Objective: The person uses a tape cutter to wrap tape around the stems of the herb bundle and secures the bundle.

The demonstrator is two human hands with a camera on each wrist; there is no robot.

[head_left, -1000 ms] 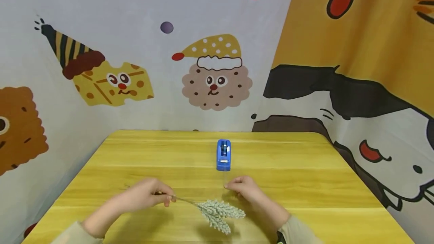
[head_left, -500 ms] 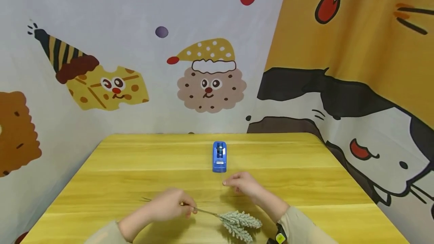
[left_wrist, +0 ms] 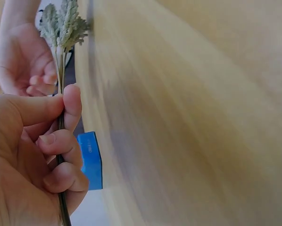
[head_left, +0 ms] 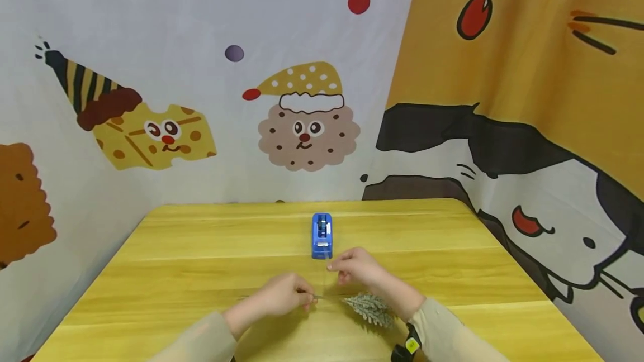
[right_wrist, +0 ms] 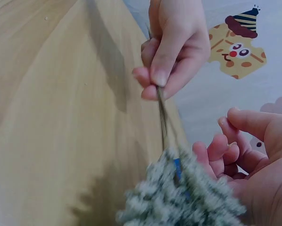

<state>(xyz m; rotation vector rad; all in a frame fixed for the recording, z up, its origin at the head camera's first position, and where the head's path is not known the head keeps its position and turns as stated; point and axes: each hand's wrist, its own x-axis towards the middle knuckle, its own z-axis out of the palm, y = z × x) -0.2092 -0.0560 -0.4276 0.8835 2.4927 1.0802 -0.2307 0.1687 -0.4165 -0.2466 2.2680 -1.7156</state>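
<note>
My left hand (head_left: pixel 285 296) pinches a bunch of thin stems (left_wrist: pixel 61 122) between thumb and fingers. Pale green flower heads (right_wrist: pixel 181 197) top the sprigs, pointing right beneath my right wrist in the head view. My right hand (head_left: pixel 356 267) has its thumb and forefinger tips together at a faint, clear strip of tape (head_left: pixel 326 254) that runs from the blue tape dispenser (head_left: pixel 322 236). The dispenser stands just beyond my fingertips. Both hands are above the table, with the stems passing below the right fingertips.
The yellow wood-grain table (head_left: pixel 201 250) ends against a cartoon-printed cloth (head_left: pixel 226 15) at the back. A dark band with a yellow mark (head_left: pixel 411 345) is worn at my right wrist.
My left hand has carried the sprigs right and slightly away from me, bringing the stems under the right fingertips. The right hand has stayed near the dispenser. The head view has shifted a little.
</note>
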